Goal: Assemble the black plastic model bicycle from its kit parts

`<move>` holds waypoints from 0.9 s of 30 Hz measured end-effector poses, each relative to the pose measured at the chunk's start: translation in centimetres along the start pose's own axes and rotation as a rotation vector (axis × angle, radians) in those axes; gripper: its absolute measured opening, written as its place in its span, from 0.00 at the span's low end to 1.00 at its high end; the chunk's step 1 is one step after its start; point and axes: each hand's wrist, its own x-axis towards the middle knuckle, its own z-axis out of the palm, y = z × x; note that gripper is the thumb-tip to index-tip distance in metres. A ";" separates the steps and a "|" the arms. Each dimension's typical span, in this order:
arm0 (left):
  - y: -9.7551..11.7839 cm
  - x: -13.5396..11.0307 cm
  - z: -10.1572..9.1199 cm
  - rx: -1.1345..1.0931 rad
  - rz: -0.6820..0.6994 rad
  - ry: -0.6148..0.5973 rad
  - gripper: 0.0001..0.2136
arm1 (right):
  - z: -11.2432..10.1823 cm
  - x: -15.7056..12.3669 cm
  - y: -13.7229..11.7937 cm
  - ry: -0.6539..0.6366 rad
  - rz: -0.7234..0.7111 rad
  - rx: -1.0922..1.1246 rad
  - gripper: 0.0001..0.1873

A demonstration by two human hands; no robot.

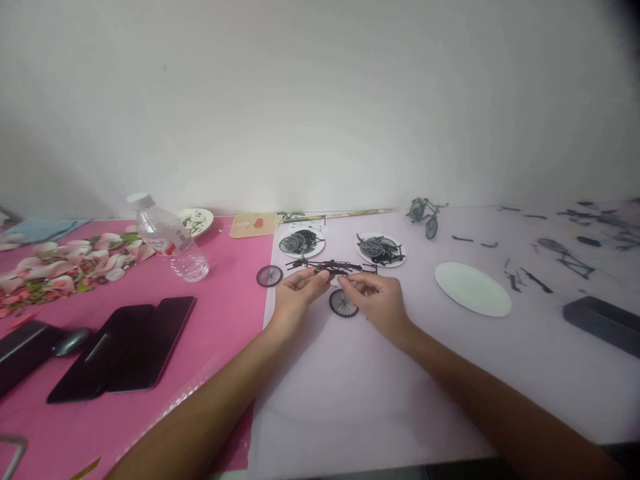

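Note:
My left hand (293, 300) is closed, thumb and finger pinched at a small black part by the black model bicycle frame (345, 266). Facing it, my right hand (380, 303) is also closed, fingertips pressed together just right of the left thumb; whatever they grip is too small to make out. The frame stretches behind both hands, partly hidden by the fingers. One spoked toy wheel (344, 303) lies below the fingertips, beside my right hand. Another black wheel (269, 275) rests left of my left hand.
Behind my hands, a left plate (320, 251) and right plate (401, 261) hold wheels and black parts. A model bicycle (425, 217) stands near the wall. Rightward are a white plate (473, 288) and loose parts (537, 280); leftward, a bottle (170, 240), phones (150, 347) and artificial flowers (65, 267).

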 end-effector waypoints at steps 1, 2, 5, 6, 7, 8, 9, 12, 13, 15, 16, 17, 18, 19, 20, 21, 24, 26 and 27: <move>0.0 -0.1 0.1 -0.010 -0.002 0.005 0.24 | 0.1 0.0 0.2 0.003 -0.014 -0.003 0.12; 0.0 -0.1 0.1 -0.016 -0.003 0.011 0.24 | 0.1 -0.1 0.3 0.005 -0.030 -0.010 0.12; 0.1 -0.2 0.3 -0.027 0.004 0.013 0.24 | 0.3 -0.2 0.7 0.002 -0.072 -0.035 0.13; 0.1 -0.2 0.3 -0.027 0.006 0.010 0.24 | 0.3 -0.2 0.9 -0.002 -0.085 -0.043 0.12; 0.2 -0.1 0.3 -0.028 0.008 0.008 0.23 | 0.2 -0.1 1.0 -0.007 -0.099 -0.053 0.12; 0.3 0.0 0.2 -0.030 0.015 0.008 0.23 | 0.0 0.0 1.1 -0.012 -0.115 -0.066 0.12; 0.4 0.2 0.1 -0.028 0.026 0.011 0.23 | -0.3 0.2 1.2 -0.020 -0.135 -0.080 0.12; 0.8 1.0 -0.6 0.006 0.102 0.045 0.23 | -1.6 1.1 1.6 -0.123 -0.183 -0.133 0.12; 1.0 1.3 -0.8 0.033 0.129 0.057 0.24 | -2.1 1.5 1.7 -0.211 -0.184 -0.160 0.12; 1.3 1.7 -1.1 0.087 0.186 0.081 0.25 | -3.1 2.1 1.9 -0.389 -0.208 -0.240 0.16; 1.4 1.7 -1.2 0.113 0.208 0.089 0.25 | -3.4 2.3 1.9 -0.462 -0.221 -0.275 0.21; 1.5 1.8 -1.2 0.139 0.226 0.093 0.25 | -3.7 2.5 1.9 -0.523 -0.231 -0.307 0.26; 1.5 1.7 -1.2 0.165 0.239 0.097 0.25 | -3.8 2.5 1.9 -0.573 -0.241 -0.332 0.29; 1.6 1.6 -1.0 0.192 0.252 0.102 0.24 | -3.9 2.5 1.9 -0.610 -0.246 -0.350 0.32; 1.7 1.5 -0.9 0.220 0.263 0.108 0.24 | -3.9 2.5 1.9 -0.637 -0.250 -0.363 0.32; 1.7 1.3 -0.7 0.246 0.276 0.111 0.24 | -3.9 2.4 1.8 -0.654 -0.256 -0.371 0.32; 1.7 1.1 -0.4 0.296 0.322 0.096 0.23 | -3.8 2.1 1.6 -0.661 -0.273 -0.370 0.25; 1.6 1.0 -0.4 0.309 0.347 0.076 0.22 | -3.8 1.9 1.3 -0.654 -0.275 -0.370 0.20; 1.6 1.0 -0.5 0.313 0.355 0.071 0.22 | -3.8 1.9 1.2 -0.643 -0.270 -0.374 0.17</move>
